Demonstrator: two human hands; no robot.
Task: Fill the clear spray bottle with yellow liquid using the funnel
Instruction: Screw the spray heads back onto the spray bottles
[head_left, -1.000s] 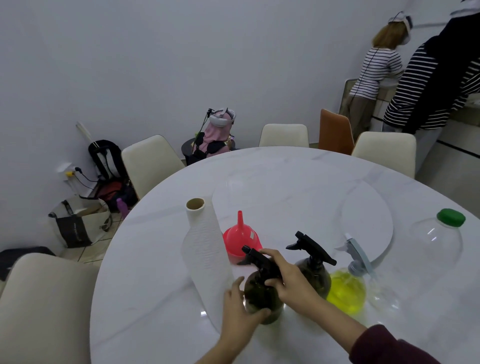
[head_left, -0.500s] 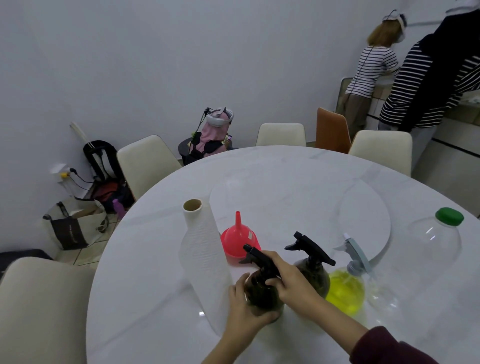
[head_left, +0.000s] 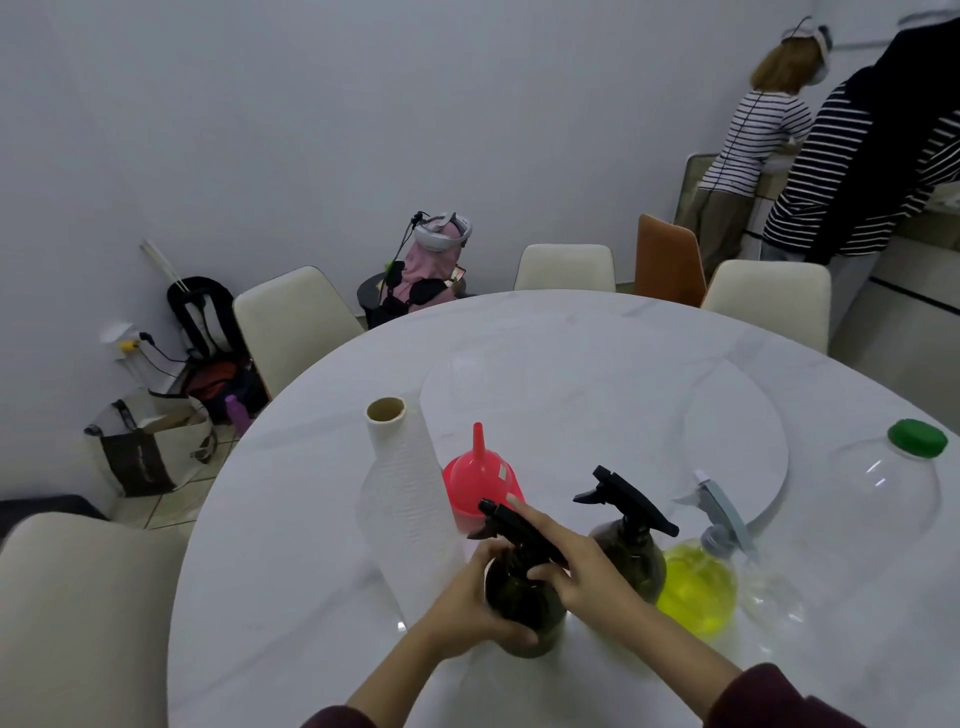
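Now the round white table (head_left: 597, 353) carries everything, with a raised turntable disc (head_left: 737, 431) well beyond the hands. Far right of the right hand stands a large clear jug (head_left: 883, 499) with a green cap (head_left: 917, 438). Just left of the left hand a tall roll of white paper towel (head_left: 405, 499) stands upright, its cardboard core showing at the top. Directly beyond the hands, a red funnel (head_left: 480, 475) sits mouth-down with its spout pointing up. Right of the right hand, 1 dark spray bottle (head_left: 631, 545) with a black trigger head stands close by, and beyond it to the right is the clear spray bottle (head_left: 698, 582), which holds yellow liquid and wears a pale blue-grey trigger head. Between the 2 hands stands another dark bottle (head_left: 522, 592). The left hand (head_left: 467, 608) wraps its curled fingers and thumb round that bottle's body. The right hand (head_left: 571, 566) closes its fingers over the bottle's black spray head (head_left: 511, 525) at the neck, its forefinger stretched forward along the top. Both forearms come in from the near edge, the right in a dark maroon sleeve (head_left: 779, 701).
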